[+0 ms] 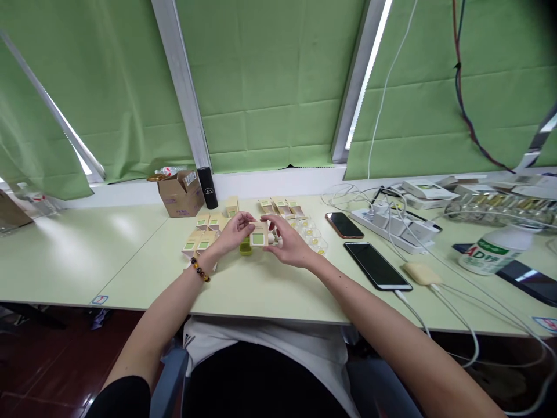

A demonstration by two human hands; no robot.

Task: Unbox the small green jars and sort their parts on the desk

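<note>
A small beige box (259, 227) with a green square on its face is held up over the table between my hands. My right hand (289, 242) grips it from the right, thumb below and forefinger above. At its upper left edge, the fingers of my left hand (235, 232) are closed on it. Under the box stands a small yellow-green object (246, 247), partly covered. Similar beige boxes (198, 244) are grouped left of my left wrist, and more boxes (281, 206) lie behind. Clear round pieces with yellow centres (314, 237) sit beyond my right hand.
A cardboard carton (180, 197) and a black cylinder (208, 188) stand at the back left. To the right lie two phones (378, 266) (343, 225), a power strip (394, 229) with trailing cables, a beige power bank (421, 273) and a white bottle (496, 251).
</note>
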